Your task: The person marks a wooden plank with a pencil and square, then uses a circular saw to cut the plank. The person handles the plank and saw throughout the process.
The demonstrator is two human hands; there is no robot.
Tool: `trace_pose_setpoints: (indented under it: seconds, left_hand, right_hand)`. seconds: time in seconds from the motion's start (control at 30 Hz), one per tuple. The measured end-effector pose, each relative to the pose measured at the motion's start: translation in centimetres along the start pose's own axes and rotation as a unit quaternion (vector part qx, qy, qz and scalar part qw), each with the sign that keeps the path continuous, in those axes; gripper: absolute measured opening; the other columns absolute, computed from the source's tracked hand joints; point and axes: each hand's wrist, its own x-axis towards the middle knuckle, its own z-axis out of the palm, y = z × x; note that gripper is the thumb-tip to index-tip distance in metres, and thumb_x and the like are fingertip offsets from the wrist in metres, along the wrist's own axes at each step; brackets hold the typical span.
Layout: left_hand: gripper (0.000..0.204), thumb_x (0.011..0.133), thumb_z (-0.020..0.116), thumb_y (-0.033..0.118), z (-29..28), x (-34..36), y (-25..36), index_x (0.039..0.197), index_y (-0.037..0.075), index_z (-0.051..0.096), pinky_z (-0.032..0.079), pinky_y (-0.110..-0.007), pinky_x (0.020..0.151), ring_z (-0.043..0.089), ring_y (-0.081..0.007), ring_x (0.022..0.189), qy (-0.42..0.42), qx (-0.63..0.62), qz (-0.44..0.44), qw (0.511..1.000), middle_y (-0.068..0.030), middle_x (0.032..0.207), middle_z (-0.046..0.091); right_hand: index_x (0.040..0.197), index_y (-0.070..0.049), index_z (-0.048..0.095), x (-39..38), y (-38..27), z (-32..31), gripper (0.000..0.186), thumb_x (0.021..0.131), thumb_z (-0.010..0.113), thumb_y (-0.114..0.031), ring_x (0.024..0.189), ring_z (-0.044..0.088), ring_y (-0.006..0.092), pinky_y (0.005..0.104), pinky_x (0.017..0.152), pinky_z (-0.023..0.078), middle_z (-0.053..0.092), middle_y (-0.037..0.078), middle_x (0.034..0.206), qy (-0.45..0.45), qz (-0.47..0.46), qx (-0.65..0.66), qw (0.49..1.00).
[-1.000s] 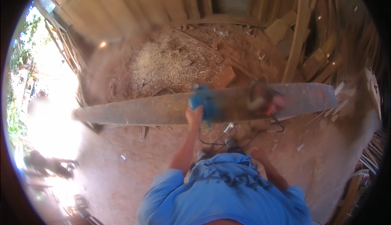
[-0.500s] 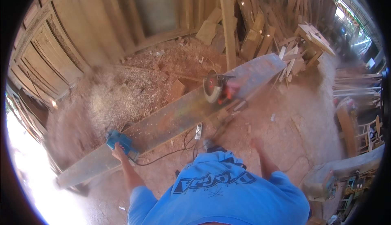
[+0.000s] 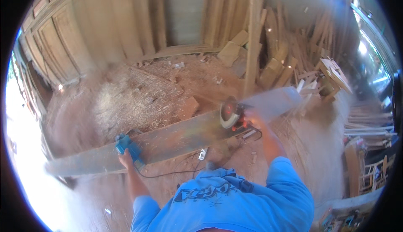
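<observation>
My left hand (image 3: 125, 159) is closed on a teal electric planer (image 3: 129, 148), which rests near the left part of a long wooden plank (image 3: 176, 137). A dark cord trails from that tool toward my body. Farther right on the plank stands a circular saw (image 3: 230, 113), with a round blade, a pale guard and red parts. My right hand (image 3: 255, 117) is at the saw's right side, over its body. Motion blur smears its fingers, so their grip on the saw is unclear.
A white power strip (image 3: 203, 154) with cords lies below the plank. Wood shavings (image 3: 121, 101) cover the floor beyond it. An upright post (image 3: 252, 38) and a heap of offcuts (image 3: 312, 80) stand at the back right. Wooden panels (image 3: 63, 34) lean at the left.
My right hand has gone from beside my body up to the circular saw. My left hand stays on the planer. The whole view has shifted and tilted a little.
</observation>
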Motion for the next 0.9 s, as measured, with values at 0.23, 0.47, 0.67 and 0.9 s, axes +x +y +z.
trace_pose_setpoints:
  seconds: [0.23,0.47,0.67,0.9]
  left_hand:
    - [0.067,0.098,0.061,0.048,-4.2,-6.0,-3.2,0.135,-0.008,0.055,0.049,-0.044,0.097,0.063,-0.038,0.111,0.175,0.082,0.033,0.981,-0.0267,0.125,0.063]
    - [0.051,0.104,0.056,0.042,-11.8,-19.5,-15.5,0.134,0.001,0.057,0.054,-0.039,0.079,0.065,-0.0312,0.096,-0.149,0.149,-0.252,0.945,-0.0143,0.114,0.064]
    - [0.038,0.101,0.06,0.04,-12.8,-20.8,-18.0,0.127,0.012,0.064,0.051,-0.034,0.059,0.065,-0.0216,0.075,-0.288,-0.282,-0.359,0.842,-0.0039,0.086,0.064]
    - [0.055,0.09,0.066,0.048,-7.6,-12.3,-14.3,0.131,0.012,0.058,0.05,-0.043,0.074,0.067,-0.026,0.09,-0.3,-0.044,-0.319,0.898,-0.0104,0.111,0.067]
  right_hand:
    - [0.11,-0.006,0.068,-2.0,-2.2,1.9,0.048,0.074,0.086,-0.031,0.09,0.067,0.0317,0.0483,0.073,0.06,0.066,0.015,0.097,-0.072,0.11,0.073,0.989]
    - [0.105,-0.002,0.066,-3.5,-3.0,4.6,0.036,0.075,0.083,-0.014,0.093,0.064,0.0306,0.0609,0.079,0.061,0.062,0.014,0.1,0.042,0.155,0.168,0.973]
    - [0.095,0.0,0.066,-6.3,-6.3,11.0,0.03,0.073,0.081,-0.015,0.084,0.065,0.0266,0.0574,0.077,0.062,0.063,0.012,0.091,0.044,0.116,0.254,0.959]
    - [0.091,0.004,0.067,-9.7,-9.3,23.3,0.031,0.077,0.077,-0.021,0.073,0.067,0.0262,0.0428,0.061,0.064,0.066,0.014,0.083,-0.021,0.052,0.123,0.991]
